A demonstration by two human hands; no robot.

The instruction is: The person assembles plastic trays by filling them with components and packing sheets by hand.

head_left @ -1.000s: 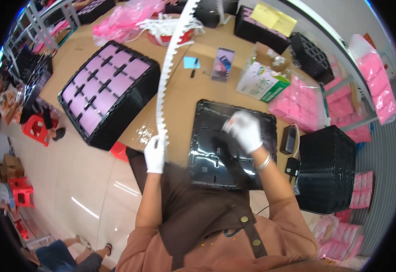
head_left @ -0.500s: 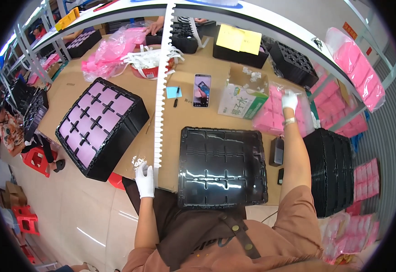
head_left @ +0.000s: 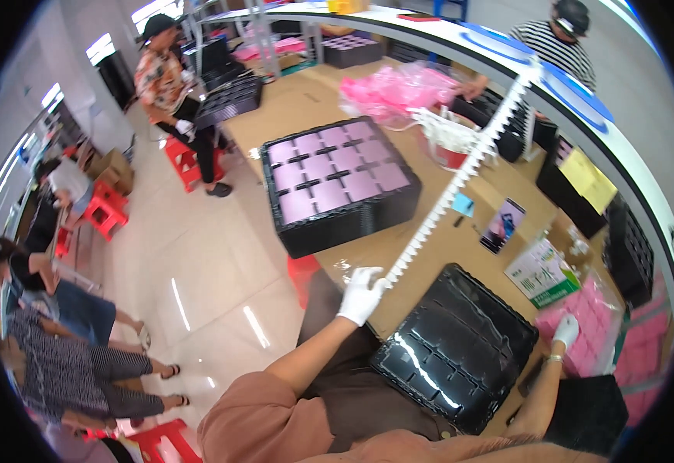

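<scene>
My left hand (head_left: 362, 294), in a white glove, grips the near end of a long white toothed strip (head_left: 460, 174) that runs away across the brown table (head_left: 406, 247). My right hand (head_left: 565, 330), also gloved, rests on a heap of pink bags (head_left: 596, 324) at the right. Whether it grips a bag I cannot tell. Between my arms lies an empty black compartment tray (head_left: 460, 347) at the table's near edge.
A stack of black trays (head_left: 337, 181) filled with pink packets sits further left on the table. A phone (head_left: 503, 225), a green-white box (head_left: 541, 274), a yellow sheet (head_left: 588, 177) and more black trays (head_left: 626, 247) lie beyond. Other people stand or sit at the left (head_left: 51, 332) and at the back (head_left: 171, 77).
The view has swung left and tilted. My right hand stays out on the pink bags, where it reached from the black tray. My left hand keeps its hold on the white strip.
</scene>
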